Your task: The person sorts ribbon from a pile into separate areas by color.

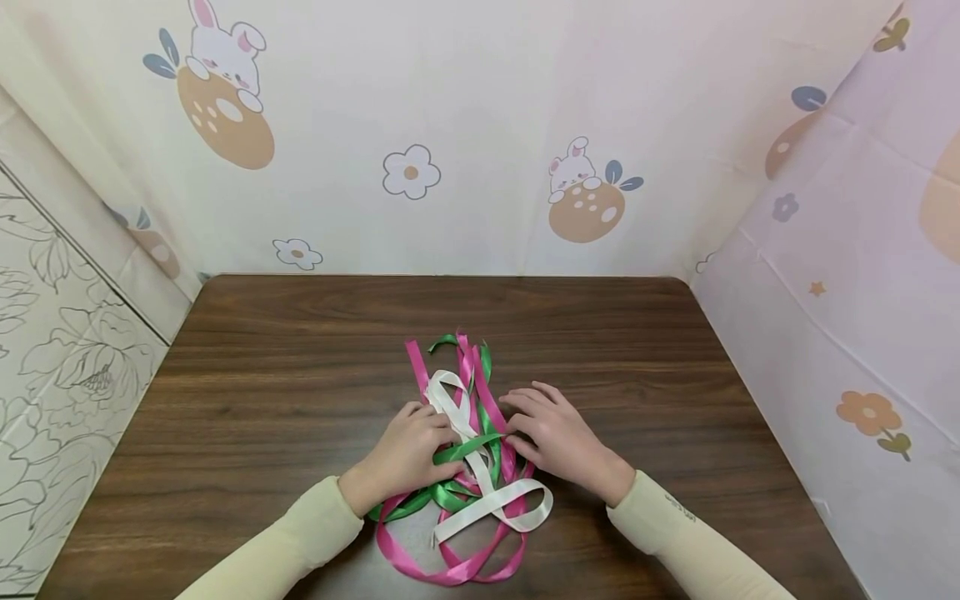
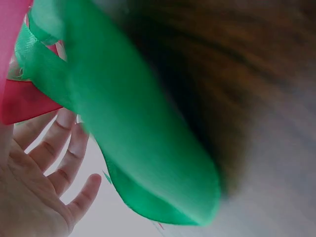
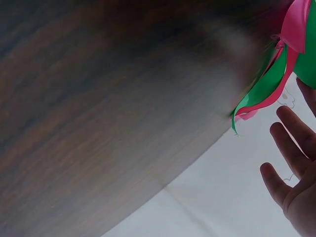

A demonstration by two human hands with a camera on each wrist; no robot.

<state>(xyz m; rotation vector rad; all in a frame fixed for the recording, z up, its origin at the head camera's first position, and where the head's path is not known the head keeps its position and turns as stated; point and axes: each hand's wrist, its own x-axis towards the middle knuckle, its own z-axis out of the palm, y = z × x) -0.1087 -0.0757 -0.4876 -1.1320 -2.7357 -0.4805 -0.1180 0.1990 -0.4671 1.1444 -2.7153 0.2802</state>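
Note:
A loose tangle of satin ribbons lies near the table's front: a white ribbon (image 1: pixel 491 504) looped on top, pink ribbon (image 1: pixel 408 562) curving towards the front edge, and green ribbon (image 1: pixel 468 447) across the middle. From the left, my left hand (image 1: pixel 408 446) holds the green ribbon, fingers bent over the pile; its exact grip is partly hidden. A wide green fold fills the centre of the left wrist view. My right hand (image 1: pixel 562 437) pinches that green strip's end between thumb and index finger, its other fingers spread apart.
The ribbons rest on a dark wood-grain table (image 1: pixel 300 342) with rounded far corners. Behind it hangs a pale cloth (image 1: pixel 487 100) printed with rabbits and flowers, which continues along the right side. A white panel with line-drawn flowers (image 1: pixel 67 392) stands at the left.

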